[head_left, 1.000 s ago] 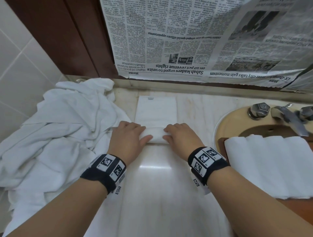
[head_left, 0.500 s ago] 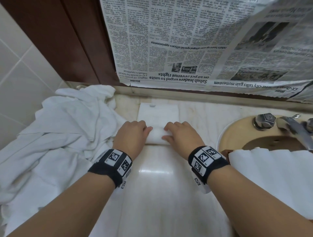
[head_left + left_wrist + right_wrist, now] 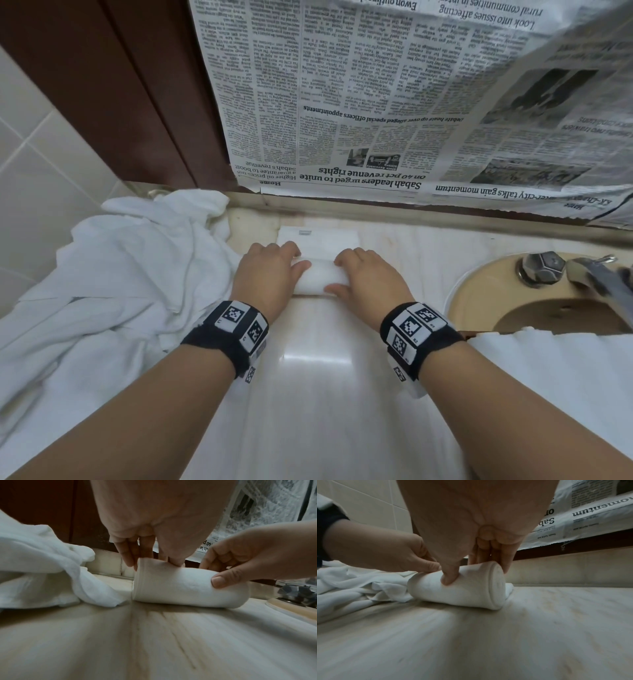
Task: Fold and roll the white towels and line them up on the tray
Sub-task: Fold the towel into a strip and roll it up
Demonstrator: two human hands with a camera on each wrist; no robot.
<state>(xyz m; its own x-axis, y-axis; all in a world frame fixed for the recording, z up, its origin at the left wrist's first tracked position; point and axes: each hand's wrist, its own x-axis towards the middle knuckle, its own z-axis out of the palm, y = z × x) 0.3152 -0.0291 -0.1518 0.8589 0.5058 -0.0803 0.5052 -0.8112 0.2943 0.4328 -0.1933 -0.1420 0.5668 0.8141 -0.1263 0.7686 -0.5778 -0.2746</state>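
Gripping a soft, tight cylindrical towel roll, left hand and right hand; glossy marble counter beneath.

Marble counter bears towel roll, towel heap.
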